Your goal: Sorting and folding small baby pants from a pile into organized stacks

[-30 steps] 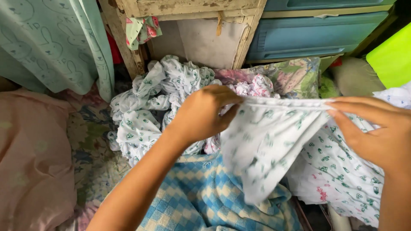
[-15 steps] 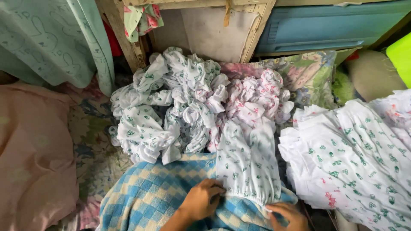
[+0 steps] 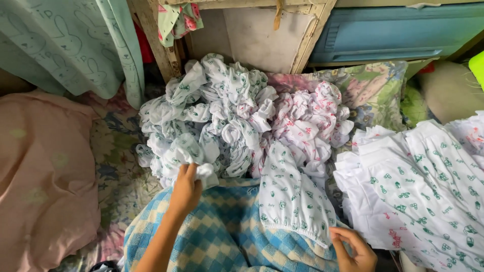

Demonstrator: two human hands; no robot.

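A white baby garment with small green prints [image 3: 292, 196] lies flattened on a blue and cream checked cloth [image 3: 227, 242] in front of me. My right hand [image 3: 353, 248] pinches the garment's gathered lower corner. My left hand [image 3: 185, 187] has reached to the heap of crumpled white printed garments [image 3: 222, 116] and its fingers are closed on one crumpled piece [image 3: 205, 172] at the heap's near edge.
A stack of smoothed white printed garments [image 3: 423, 186] lies at the right. A pink cushion [image 3: 40, 181] fills the left. Behind the heap stand a wooden frame [image 3: 156, 45], a blue drawer unit [image 3: 393, 32], a mint curtain [image 3: 65, 45] and a floral pillow [image 3: 373, 90].
The garment held stretched between both hands came down flat onto the checked cloth. My left hand then left it and moved left to the heap, closing on a crumpled piece.
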